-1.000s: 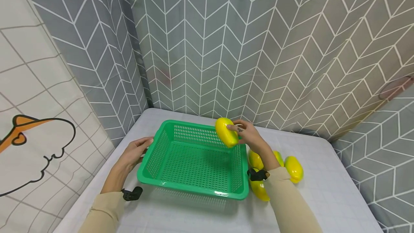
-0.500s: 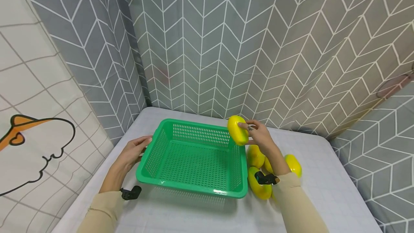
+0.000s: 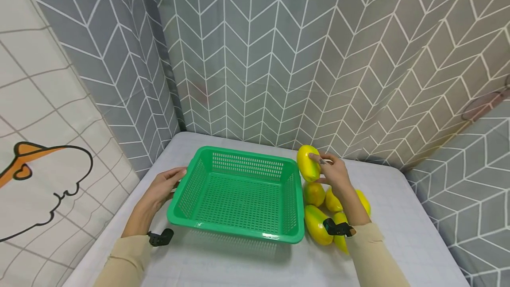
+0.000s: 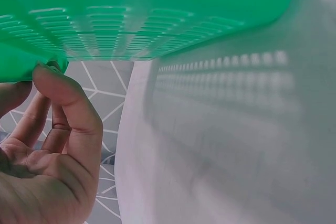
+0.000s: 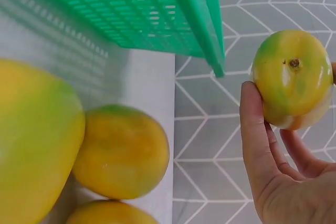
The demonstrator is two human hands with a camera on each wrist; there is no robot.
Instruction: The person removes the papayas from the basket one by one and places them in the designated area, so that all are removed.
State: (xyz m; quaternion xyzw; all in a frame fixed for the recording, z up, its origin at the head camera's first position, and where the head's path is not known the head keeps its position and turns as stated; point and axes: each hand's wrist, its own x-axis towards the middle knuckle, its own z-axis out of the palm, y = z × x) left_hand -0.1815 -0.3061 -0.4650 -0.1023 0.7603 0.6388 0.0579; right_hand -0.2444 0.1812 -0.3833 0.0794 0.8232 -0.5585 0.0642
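Observation:
A yellow-green mango (image 3: 308,163) is held up by my right hand (image 3: 336,172), just beyond the right back corner of the green plastic basket (image 3: 239,230). In the right wrist view my fingers and thumb grip the mango (image 5: 294,77) from both sides, its stem end facing the camera. My left hand (image 3: 162,188) holds the basket's left rim. The left wrist view shows curled fingertips of the left hand (image 4: 58,166) at the rim's underside. The bare mesh floor of the basket shows, with nothing lying on it.
Several more mangoes (image 3: 318,225) lie close together on the white-covered table (image 3: 398,238) against the basket's right side, partly under my right forearm. Grey patterned curtains (image 3: 255,56) hang behind and to the right; a white one (image 3: 48,101) hangs at left.
My right hand has carried the mango rightward, from over the basket's right back corner to just outside the rim. The left hand and the basket have stayed nearly still.

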